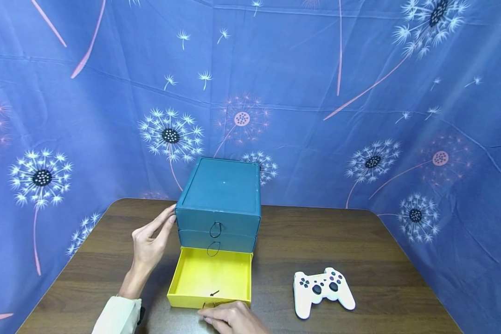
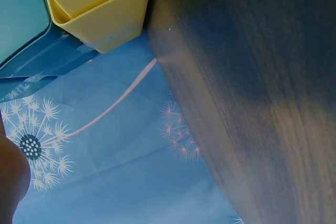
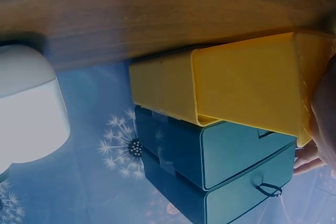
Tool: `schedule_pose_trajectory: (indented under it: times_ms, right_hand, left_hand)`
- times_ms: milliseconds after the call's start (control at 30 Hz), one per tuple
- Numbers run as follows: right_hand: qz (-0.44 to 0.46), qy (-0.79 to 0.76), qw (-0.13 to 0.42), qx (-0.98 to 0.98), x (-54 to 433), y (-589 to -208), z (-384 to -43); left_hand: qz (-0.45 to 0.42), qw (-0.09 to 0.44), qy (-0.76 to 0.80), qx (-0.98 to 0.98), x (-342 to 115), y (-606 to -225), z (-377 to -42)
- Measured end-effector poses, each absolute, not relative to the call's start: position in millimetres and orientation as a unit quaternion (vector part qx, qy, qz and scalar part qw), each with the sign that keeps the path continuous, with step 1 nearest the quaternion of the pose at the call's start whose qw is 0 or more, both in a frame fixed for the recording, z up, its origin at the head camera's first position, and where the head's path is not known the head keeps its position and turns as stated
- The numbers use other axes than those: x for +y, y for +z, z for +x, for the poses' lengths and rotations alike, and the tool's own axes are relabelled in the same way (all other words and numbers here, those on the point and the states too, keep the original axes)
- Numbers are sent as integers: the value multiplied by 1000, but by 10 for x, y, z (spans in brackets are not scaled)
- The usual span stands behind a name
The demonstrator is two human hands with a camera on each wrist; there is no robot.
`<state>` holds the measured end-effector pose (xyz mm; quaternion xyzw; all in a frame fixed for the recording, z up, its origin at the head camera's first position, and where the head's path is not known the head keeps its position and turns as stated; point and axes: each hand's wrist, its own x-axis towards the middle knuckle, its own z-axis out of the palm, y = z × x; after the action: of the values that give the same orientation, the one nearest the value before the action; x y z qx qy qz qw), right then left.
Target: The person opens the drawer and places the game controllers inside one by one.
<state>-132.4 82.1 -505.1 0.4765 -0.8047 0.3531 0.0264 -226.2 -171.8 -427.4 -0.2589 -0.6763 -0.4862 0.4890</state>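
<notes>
A teal drawer box (image 1: 221, 185) with two teal drawer fronts stands on a yellow bottom unit, whose yellow drawer (image 1: 210, 273) is pulled out. Inside it, near the front wall, shows a small dark piece (image 1: 215, 293). My left hand (image 1: 148, 243) rests with extended fingers against the left side of the teal box. At the yellow drawer's front, my right hand (image 1: 234, 317) pinches its dark pull loop (image 1: 208, 305); the grip is partly hidden. In the right wrist view, the yellow drawer (image 3: 247, 85) juts out from its yellow casing (image 3: 163, 85).
A white game controller (image 1: 322, 292) lies on the wooden table (image 1: 338, 241), right of the drawers. Dark loops (image 1: 215, 229) hang on the teal fronts. Behind the table hangs a blue cloth (image 1: 300, 130) with a dandelion print.
</notes>
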Motion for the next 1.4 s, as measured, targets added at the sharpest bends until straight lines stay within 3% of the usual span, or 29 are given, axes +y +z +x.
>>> schedule_pose_trajectory:
  times_ms: [267, 733, 1000, 1400]
  right_hand:
    - [472, 365, -11, -803, 847, -5056, -1285]
    - [510, 348, 25, -786, 868, -5095, -1293]
    - [499, 332, -13, -800, 895, -5002, -1266]
    - [517, 395, 71, -756, 1139, -4814, -1184]
  left_hand:
    - [-257, 493, -484, -676, -1724, -4296, -2281]
    - [-251, 493, -479, -682, -1758, -4371, -2332]
    - [-252, 490, -480, -683, -1736, -4312, -2292]
    - [-257, 491, -482, -678, -1720, -4262, -2264]
